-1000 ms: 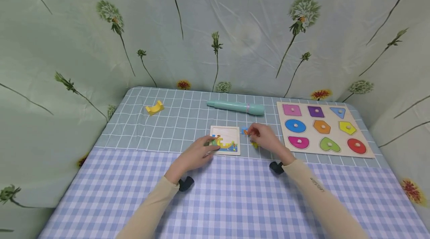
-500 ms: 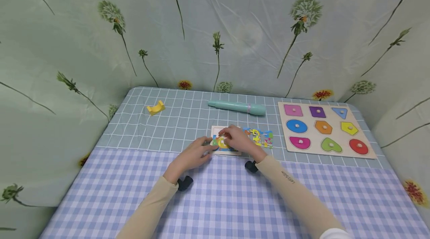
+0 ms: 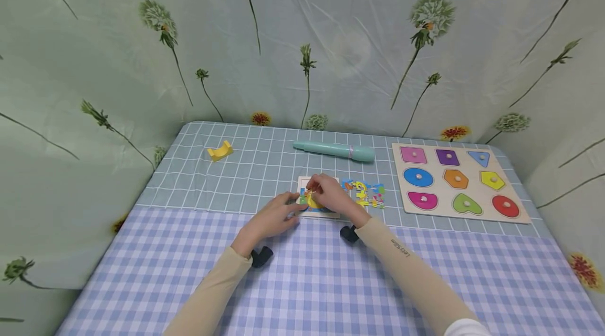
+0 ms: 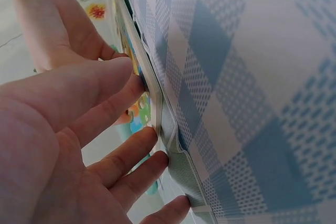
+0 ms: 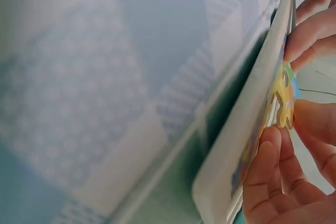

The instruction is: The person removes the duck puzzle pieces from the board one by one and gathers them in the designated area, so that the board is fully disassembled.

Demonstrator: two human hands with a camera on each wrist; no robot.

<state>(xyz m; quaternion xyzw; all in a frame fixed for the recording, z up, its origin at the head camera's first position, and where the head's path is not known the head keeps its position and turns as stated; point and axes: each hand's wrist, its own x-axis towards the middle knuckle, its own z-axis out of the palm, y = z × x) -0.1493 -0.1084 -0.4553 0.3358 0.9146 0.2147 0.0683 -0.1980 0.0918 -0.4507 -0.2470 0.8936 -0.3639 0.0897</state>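
A small jigsaw tray [image 3: 326, 216] with a pale wooden rim lies in the middle of the table, partly covered by both hands. My left hand [image 3: 269, 218] rests at its left side, fingers extended, fingertips on the rim in the left wrist view. Over the tray, my right hand [image 3: 333, 197] pinches a yellow jigsaw piece [image 5: 285, 106] between thumb and fingers. That piece stands tilted up from the tray in the right wrist view. Coloured pieces fill the lower part of the tray. Just right of it lie several loose jigsaw pieces [image 3: 362, 191].
Behind the tray lies a teal tapered tube [image 3: 335, 150]. A wooden shape board [image 3: 441, 207] with knobbed coloured shapes is at the right. Toward the back left sits a yellow curved block [image 3: 220, 151]. Purple checked cloth [image 3: 302, 273] covers the near side; a flowered curtain [image 3: 274, 63] hangs behind.
My right hand has moved left from the loose pieces to above the tray, bringing a jigsaw piece; it then shifted only slightly. The left hand has stayed at the tray's left side.
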